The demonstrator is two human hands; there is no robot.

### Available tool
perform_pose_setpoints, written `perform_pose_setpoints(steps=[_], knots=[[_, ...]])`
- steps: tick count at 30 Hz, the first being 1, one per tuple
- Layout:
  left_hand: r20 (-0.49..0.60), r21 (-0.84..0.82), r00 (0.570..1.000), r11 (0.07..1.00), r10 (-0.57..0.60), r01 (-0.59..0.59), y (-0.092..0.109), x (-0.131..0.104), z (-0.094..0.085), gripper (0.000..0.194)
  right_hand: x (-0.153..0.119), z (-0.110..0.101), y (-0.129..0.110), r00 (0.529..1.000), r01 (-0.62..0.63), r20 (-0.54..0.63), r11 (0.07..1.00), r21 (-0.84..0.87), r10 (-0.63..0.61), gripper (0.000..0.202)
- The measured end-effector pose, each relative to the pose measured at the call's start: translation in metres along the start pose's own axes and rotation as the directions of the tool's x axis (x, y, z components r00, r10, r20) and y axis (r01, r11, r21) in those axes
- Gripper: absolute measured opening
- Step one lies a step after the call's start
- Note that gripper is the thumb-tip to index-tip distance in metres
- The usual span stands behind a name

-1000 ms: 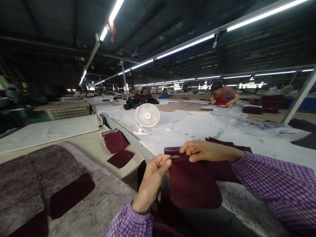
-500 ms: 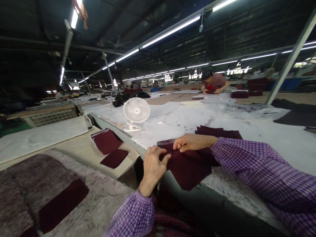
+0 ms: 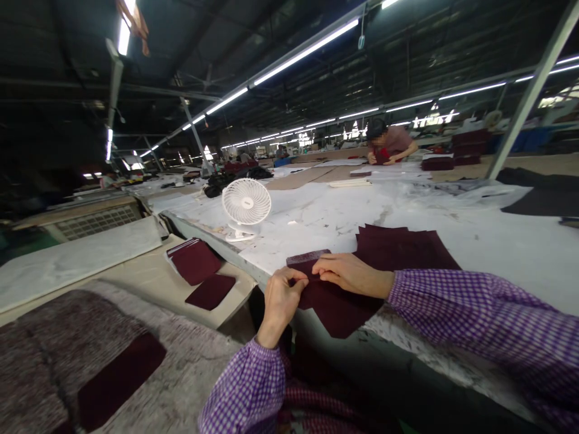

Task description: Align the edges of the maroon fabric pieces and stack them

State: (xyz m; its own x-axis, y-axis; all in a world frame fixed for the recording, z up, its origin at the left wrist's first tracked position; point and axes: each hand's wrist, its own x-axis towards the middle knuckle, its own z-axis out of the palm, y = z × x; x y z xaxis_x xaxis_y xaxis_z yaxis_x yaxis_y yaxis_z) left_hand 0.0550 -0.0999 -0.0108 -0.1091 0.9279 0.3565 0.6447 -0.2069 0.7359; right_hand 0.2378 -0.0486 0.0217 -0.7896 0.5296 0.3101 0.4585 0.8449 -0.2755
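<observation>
A maroon cloth piece [image 3: 341,310] lies at the near edge of the white table and hangs partly over it. My left hand [image 3: 281,296] pinches the left edge of this cloth between thumb and fingers. Close beside it, my right hand [image 3: 350,274] rests on the cloth, its thumb and fingertips pressed together at the same spot. What lies between the right fingertips is too small to make out. A strip with a speckled grey surface [image 3: 309,257] shows just beyond my hands. Behind my right hand is a fanned stack of maroon pieces [image 3: 402,247].
A white fan [image 3: 246,202] stands on the white table [image 3: 316,214]. Maroon pieces [image 3: 195,261] lie on a beige board at the left, and another [image 3: 122,380] on speckled fabric. A person [image 3: 391,143] leans over the far table. A metal post [image 3: 527,96] rises at the right.
My right hand and forearm have shifted slightly down and left, uncovering more of the fanned stack. My left thumb has closed toward the fingers. The view has shifted slightly.
</observation>
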Motion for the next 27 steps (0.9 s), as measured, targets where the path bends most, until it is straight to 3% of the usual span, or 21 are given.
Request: perform_pose_setpoints(steps=[7,12,16,27], knots=[[-0.027,0.134,0.976,0.968,0.217,-0.211,0.0,-0.006,-0.001,0.016,-0.004,0.004,0.004,0.997,0.063,-0.037,0.998,-0.024,-0.064,0.024],[0.004,0.104,0.995,0.99,0.098,-0.098,0.002,0.008,-0.003,0.015,-0.002,0.001,0.002,0.999,0.023,-0.03,0.999,-0.037,-0.024,0.021],[0.083,0.182,0.988,0.973,0.127,-0.14,-0.003,0.022,-0.005,0.013,0.002,0.004,0.001,0.999,0.044,-0.028,0.999,-0.01,-0.044,0.023],[0.127,-0.077,0.989,0.995,0.075,-0.065,-0.014,0.023,-0.008,0.008,0.007,0.006,-0.002,1.0,0.019,0.018,1.0,-0.019,-0.019,0.037]])
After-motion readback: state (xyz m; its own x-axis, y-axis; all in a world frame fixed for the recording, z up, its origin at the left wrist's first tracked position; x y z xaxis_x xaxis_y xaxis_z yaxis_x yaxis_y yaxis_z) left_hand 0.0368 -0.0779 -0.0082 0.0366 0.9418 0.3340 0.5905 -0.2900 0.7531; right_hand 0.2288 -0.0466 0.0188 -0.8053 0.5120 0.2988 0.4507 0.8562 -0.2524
